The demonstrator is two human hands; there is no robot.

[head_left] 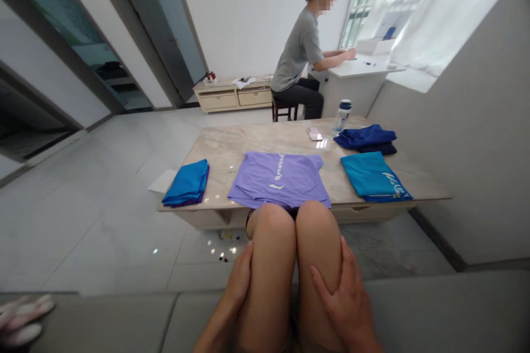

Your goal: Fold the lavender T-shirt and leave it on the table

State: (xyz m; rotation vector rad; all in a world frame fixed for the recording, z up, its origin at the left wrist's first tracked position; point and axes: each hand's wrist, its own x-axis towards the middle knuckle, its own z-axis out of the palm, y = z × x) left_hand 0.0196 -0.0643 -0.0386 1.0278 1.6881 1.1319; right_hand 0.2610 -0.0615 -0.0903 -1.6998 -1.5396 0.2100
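My left hand (239, 274) lies along the outer side of my left leg, its fingers stretched out and partly hidden. My right hand (346, 299) rests on my right leg with the thumb apart from the fingers. Neither holds anything. Beyond my knees, a lilac T-shirt (300, 176) with white lettering is spread partly folded at the table's near edge. To its left is a folded blue garment (188, 181) over a purple layer. On the right lies a folded teal T-shirt (366, 171) with white print, and behind it a dark blue garment (364, 135) sits on a darker one.
The marble-patterned table (219, 140) also carries a pink phone (314, 133) and a clear bottle (342, 116) with a blue cap. A person (298, 49) in a grey shirt sits at a white desk (351, 69) behind it. A low cabinet (219, 100) stands along the wall.
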